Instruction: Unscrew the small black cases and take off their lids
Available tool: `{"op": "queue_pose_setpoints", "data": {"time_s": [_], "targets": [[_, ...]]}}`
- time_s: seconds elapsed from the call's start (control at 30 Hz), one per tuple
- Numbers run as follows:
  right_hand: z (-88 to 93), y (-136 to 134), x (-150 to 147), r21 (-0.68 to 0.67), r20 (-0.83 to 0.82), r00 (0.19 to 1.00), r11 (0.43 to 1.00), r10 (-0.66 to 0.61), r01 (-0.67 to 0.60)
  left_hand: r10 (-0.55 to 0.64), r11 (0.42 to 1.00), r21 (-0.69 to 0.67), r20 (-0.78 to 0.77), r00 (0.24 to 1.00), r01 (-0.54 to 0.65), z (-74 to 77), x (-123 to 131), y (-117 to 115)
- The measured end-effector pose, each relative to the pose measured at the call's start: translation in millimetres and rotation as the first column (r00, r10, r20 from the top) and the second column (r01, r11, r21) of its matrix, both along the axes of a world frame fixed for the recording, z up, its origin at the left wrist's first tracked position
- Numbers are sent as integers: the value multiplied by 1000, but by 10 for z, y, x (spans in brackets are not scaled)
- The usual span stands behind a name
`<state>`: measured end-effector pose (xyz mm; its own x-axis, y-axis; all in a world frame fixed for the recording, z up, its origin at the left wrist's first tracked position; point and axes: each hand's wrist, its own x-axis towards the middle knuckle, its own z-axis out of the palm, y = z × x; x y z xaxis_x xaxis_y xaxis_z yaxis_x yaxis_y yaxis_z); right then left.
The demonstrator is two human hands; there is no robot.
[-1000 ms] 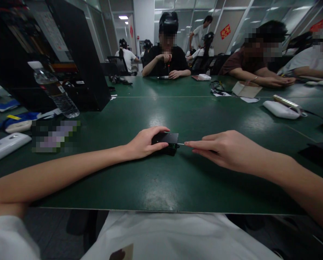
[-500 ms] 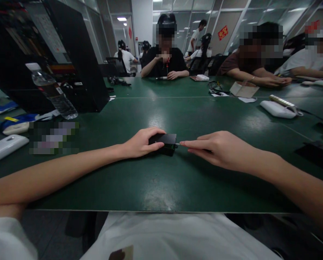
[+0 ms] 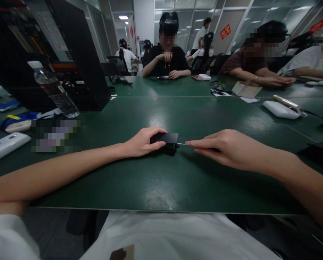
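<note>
My left hand (image 3: pixel 142 142) is wrapped round a small black box (image 3: pixel 170 138) resting on the green table (image 3: pixel 158 187). Its thumb lies along the near side, and a bit of green shows inside the box's right end. Between the fingertips of my right hand (image 3: pixel 232 150) is a thin silvery rod (image 3: pixel 182 144), pinched and pointing left. The rod's far end meets the box's right end; whether it goes inside, I cannot tell. Most of the box's left part is hidden by my left hand.
A clear water bottle (image 3: pixel 55 90) leans before a large black computer case (image 3: pixel 92 61) at left. A white device (image 3: pixel 7 148) lies at the left edge. A small cream box (image 3: pixel 246 89) and a white pouch-like object (image 3: pixel 280 109) are at right. A person (image 3: pixel 165 57) works opposite.
My right hand has drawn slightly to the right, away from the box, and more of the thin rod shows. My left hand keeps its hold on the box.
</note>
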<state>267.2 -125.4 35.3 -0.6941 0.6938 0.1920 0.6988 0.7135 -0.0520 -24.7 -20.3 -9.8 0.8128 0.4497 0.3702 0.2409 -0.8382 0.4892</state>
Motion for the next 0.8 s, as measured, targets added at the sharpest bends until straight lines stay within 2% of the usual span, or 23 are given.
{"op": "queue_pose_setpoints", "data": {"time_s": [0.23,0.37,0.57,0.8], "targets": [[-113,49,-83,62,-7,1000,998,12,-11,-2,1000,16,8,1000,2,-6,4,8],[-253,75,-159,99,-23,1000,995,12,-9,8,1000,19,10,1000,-9,-9,4,7],[-489,151,-277,125,-260,962,985,-81,117,9,1000,14,28,1000,-10,-24,5,8],[-555,222,-318,49,-396,918,998,-19,41,24,1000,-9,61,998,-24,-26,0,2]]}}
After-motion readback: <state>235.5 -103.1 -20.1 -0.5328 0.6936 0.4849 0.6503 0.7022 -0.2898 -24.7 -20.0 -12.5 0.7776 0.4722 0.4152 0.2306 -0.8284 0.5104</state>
